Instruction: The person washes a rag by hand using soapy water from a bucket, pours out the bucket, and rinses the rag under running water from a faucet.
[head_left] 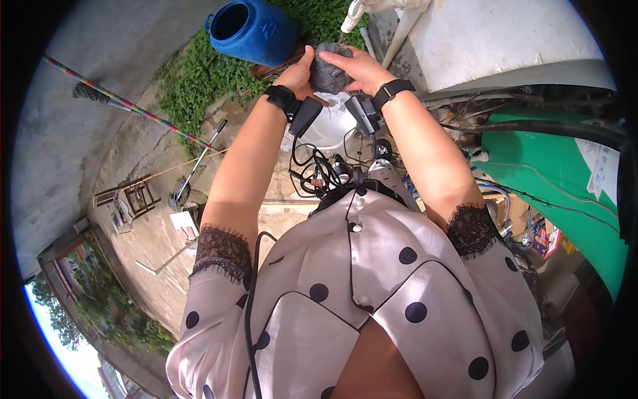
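A dark grey, rough-looking lump (330, 69) is held between my two hands, below the white tap pipe (352, 18). Whether it is a wadded cloth or a stone I cannot tell. My left hand (299, 74) grips its left side, thumb up along the edge. On the other side, my right hand (364, 69) has its thumb across the upper face and its fingers behind, partly hidden. Underneath is a whitish basin (327, 128), partly covered by my wrists and the black devices strapped to them.
A blue plastic barrel (269, 36) lies beyond my left hand among green plants (193, 76). At right stand a pale concrete ledge (492, 46) and a green sheet (531, 173) with hoses. Black cables (309, 166) hang before my waist. A striped pole (126, 103) crosses at left.
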### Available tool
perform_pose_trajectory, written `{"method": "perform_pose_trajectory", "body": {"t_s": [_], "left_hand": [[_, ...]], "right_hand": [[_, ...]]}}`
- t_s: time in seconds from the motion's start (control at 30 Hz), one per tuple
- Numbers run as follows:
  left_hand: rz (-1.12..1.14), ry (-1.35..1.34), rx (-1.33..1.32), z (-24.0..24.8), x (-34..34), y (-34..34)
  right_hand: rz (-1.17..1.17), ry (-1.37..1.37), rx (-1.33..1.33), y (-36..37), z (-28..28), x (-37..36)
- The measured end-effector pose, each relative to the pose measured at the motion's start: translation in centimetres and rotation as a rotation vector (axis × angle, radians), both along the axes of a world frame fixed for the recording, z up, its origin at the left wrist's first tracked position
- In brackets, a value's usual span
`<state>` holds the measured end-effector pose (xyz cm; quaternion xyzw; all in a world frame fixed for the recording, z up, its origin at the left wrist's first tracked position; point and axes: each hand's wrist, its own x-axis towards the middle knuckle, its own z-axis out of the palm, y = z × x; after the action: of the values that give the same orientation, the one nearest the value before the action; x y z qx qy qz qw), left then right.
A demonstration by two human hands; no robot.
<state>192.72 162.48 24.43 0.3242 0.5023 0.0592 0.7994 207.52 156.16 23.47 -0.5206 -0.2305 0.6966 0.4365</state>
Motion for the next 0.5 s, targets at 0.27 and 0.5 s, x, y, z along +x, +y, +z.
{"method": "perform_pose_trajectory", "body": {"t_s": [0.27,0.5], "left_hand": [[0.176,-0.28,-0.043,-1.7,1.0,0.0],[0.095,0.066,0.091,-4.5,0.5,0.6]], "right_hand": [[-0.208,-0.674,0.338,0.3,-2.9,-1.1],[-0.323,-0.751,0.472,0.4,-3.3,-2.9]]}}
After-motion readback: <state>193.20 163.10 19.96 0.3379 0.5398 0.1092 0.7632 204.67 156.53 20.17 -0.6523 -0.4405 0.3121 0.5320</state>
